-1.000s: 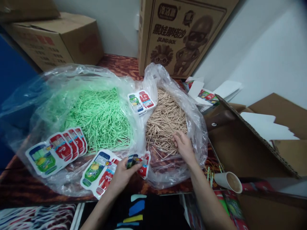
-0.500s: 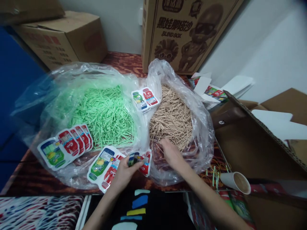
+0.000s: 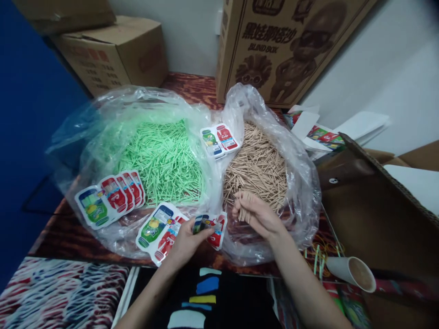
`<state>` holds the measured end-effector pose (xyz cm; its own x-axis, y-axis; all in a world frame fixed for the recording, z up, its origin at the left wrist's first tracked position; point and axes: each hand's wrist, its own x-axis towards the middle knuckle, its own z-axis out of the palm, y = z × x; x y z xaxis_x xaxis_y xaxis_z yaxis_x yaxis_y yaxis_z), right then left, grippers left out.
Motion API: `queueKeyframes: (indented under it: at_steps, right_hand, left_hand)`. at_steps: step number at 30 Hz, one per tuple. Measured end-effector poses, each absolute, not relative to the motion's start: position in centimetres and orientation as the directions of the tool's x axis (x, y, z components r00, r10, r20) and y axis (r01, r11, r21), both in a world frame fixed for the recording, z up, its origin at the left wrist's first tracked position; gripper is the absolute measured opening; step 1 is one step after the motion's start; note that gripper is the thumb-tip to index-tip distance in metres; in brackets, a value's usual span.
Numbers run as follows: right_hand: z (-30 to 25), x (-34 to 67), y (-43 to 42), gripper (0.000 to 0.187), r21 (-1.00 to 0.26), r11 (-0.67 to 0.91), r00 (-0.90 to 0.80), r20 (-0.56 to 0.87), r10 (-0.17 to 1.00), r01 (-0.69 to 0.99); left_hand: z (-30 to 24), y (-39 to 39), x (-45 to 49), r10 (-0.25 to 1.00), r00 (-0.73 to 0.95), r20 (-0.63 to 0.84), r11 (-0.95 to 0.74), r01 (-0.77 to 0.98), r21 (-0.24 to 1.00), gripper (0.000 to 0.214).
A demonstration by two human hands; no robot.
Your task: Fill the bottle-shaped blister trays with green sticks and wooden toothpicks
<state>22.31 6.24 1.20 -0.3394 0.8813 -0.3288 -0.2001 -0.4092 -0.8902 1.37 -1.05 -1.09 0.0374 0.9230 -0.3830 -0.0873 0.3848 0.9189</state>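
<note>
My right hand is closed on a small bunch of tan sticks, lifted just above the near edge of the heap of tan sticks in a clear plastic bag. My left hand pinches a printed bottle-shaped pouch at the table's front edge. A second clear bag to the left holds a heap of green sticks. More pouches lie fanned on the left bag, beside my left hand and between the two heaps.
Cardboard boxes stand at the back left and back centre. An open brown carton fills the right side. A paper cup lies tipped at the front right, with loose rubber bands beside it. White paper stacks sit by the wall.
My right hand drew back from the tan heap toward me and now holds a bunch of tan sticks upright. The left hand kept its pouch. The camera shifted left.
</note>
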Motion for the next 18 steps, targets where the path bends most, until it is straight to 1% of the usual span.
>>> queueKeyframes:
  at_steps: [1, 2, 3, 5, 6, 8, 11, 13, 15, 18]
  right_hand:
    - [1.8, 21.8, 6.5, 0.019, -0.825, -0.452, -0.372, -0.323, 0.87, -0.339]
    - [2.4, 21.3, 6.7, 0.022, -0.77, -0.466, -0.388, -0.306, 0.869, -0.435]
    - [2.8, 20.6, 6.9, 0.02, -0.732, -0.457, -0.389, -0.279, 0.878, -0.505]
    - [3.5, 19.4, 7.3, 0.013, -0.695, -0.424, -0.386, -0.224, 0.895, -0.581]
    - [3.7, 18.8, 7.4, 0.012, -0.694, -0.413, -0.389, -0.204, 0.898, -0.59]
    - [3.9, 17.7, 7.5, 0.013, -0.728, -0.403, -0.402, -0.19, 0.896, -0.555]
    - [3.6, 16.7, 7.1, 0.02, -0.818, -0.377, -0.407, -0.195, 0.892, -0.434]
    - [3.3, 16.4, 6.6, 0.023, -0.85, -0.373, -0.41, -0.211, 0.887, -0.371]
    - [3.1, 16.4, 6.2, 0.024, -0.84, -0.403, -0.427, -0.234, 0.873, -0.364]
    - [3.0, 16.6, 5.7, 0.023, -0.794, -0.452, -0.443, -0.262, 0.857, -0.405]
  left_hand:
    - [-1.1, -1.1, 1.4, 0.924, 0.05, -0.378, 0.381, -0.086, 0.921, 0.02]
    - [-1.2, -1.1, 1.4, 0.926, 0.064, -0.373, 0.378, -0.084, 0.922, 0.019]
    - [-1.2, -1.1, 1.4, 0.926, 0.077, -0.37, 0.375, -0.084, 0.923, 0.02]
    - [-1.3, -1.1, 1.4, 0.924, 0.096, -0.37, 0.378, -0.081, 0.922, 0.021]
    - [-1.3, -1.1, 1.3, 0.922, 0.1, -0.373, 0.381, -0.08, 0.921, 0.021]
    - [-1.4, -1.1, 1.2, 0.918, 0.109, -0.38, 0.39, -0.087, 0.917, 0.023]
    - [-1.5, -1.1, 1.2, 0.911, 0.144, -0.387, 0.407, -0.156, 0.9, 0.026]
    - [-1.6, -1.2, 1.2, 0.904, 0.16, -0.396, 0.423, -0.212, 0.881, 0.027]
    - [-1.6, -1.2, 1.2, 0.9, 0.156, -0.408, 0.435, -0.245, 0.867, 0.028]
    - [-1.6, -1.2, 1.2, 0.902, 0.113, -0.416, 0.431, -0.246, 0.868, 0.028]
